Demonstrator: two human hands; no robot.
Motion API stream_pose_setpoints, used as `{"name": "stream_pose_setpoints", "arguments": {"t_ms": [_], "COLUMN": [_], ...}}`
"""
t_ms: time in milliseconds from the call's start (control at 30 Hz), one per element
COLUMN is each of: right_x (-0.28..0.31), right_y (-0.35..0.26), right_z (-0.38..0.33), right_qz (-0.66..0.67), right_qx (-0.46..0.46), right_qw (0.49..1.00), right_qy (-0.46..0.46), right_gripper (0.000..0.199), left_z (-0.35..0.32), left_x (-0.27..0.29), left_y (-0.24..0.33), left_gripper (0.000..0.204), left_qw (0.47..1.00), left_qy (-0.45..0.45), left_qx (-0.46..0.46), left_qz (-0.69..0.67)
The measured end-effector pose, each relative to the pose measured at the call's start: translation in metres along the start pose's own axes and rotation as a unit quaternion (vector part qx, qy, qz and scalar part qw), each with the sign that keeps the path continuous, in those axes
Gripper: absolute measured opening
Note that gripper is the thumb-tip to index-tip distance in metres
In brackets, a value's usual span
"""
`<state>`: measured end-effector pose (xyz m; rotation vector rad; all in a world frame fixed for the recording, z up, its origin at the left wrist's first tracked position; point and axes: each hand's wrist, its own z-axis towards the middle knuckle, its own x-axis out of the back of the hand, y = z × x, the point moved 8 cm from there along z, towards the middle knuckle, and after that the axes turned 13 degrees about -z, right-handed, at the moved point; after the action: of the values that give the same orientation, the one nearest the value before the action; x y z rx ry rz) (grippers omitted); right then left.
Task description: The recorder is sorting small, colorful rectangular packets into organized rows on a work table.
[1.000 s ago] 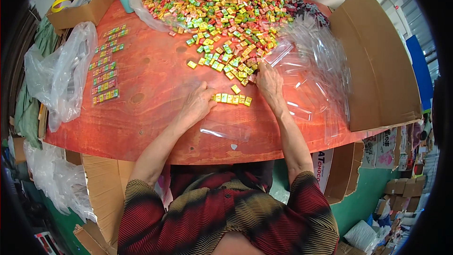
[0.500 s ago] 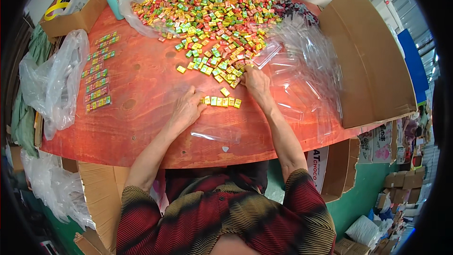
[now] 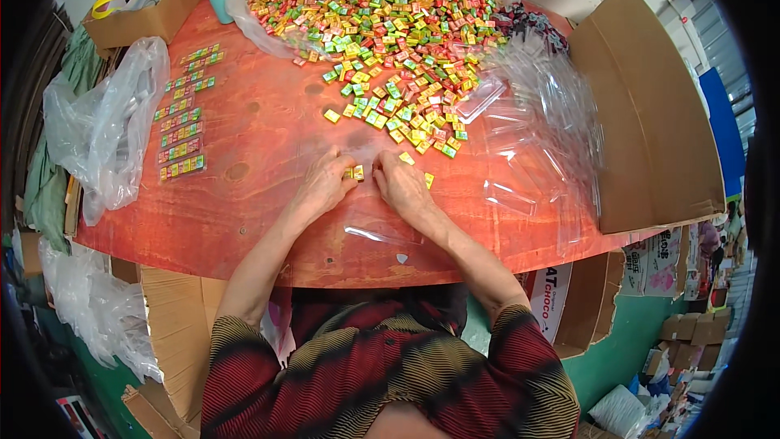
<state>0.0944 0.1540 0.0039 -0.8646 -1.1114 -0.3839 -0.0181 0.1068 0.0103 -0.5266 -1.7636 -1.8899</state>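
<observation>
Yellow-wrapped candies (image 3: 357, 171) lie in a short row on the red table (image 3: 268, 138), running left to right, pinched between my left hand (image 3: 322, 188) and right hand (image 3: 402, 187), fingers curled onto the ends.

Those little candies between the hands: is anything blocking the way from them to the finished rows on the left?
Nothing visible. The small candies lie between the left hand and right hand; bare red table runs across to the candy rows.
</observation>
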Motion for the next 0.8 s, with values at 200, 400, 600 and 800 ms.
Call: {"name": "stream_pose_setpoints", "arguments": {"t_ms": [200,400,600,800], "right_x": [0.009,0.017,0.073,0.058], "right_y": [-0.006,-0.001,0.069,0.088], "right_z": [0.004,-0.001,0.010,0.016], "right_qz": [-0.028,-0.080,-0.131,-0.128], "right_qx": [0.006,0.015,-0.101,-0.112], "right_qw": [1.000,0.995,0.977,0.980], "right_qy": [0.005,0.053,0.136,0.105], "right_gripper": [0.013,0.011,0.016,0.014], "left_z": [0.000,-0.002,-0.003,0.004], "left_x": [0.000,0.000,-0.009,-0.020], "left_y": [-0.002,0.002,0.011,0.011], "left_gripper": [0.028,0.037,0.041,0.041], "left_qw": [1.000,1.000,0.999,0.998], "left_qy": [0.001,-0.016,-0.022,-0.014], "left_qx": [-0.001,-0.005,-0.019,-0.056], "left_qz": [-0.006,-0.026,-0.037,-0.019]}}
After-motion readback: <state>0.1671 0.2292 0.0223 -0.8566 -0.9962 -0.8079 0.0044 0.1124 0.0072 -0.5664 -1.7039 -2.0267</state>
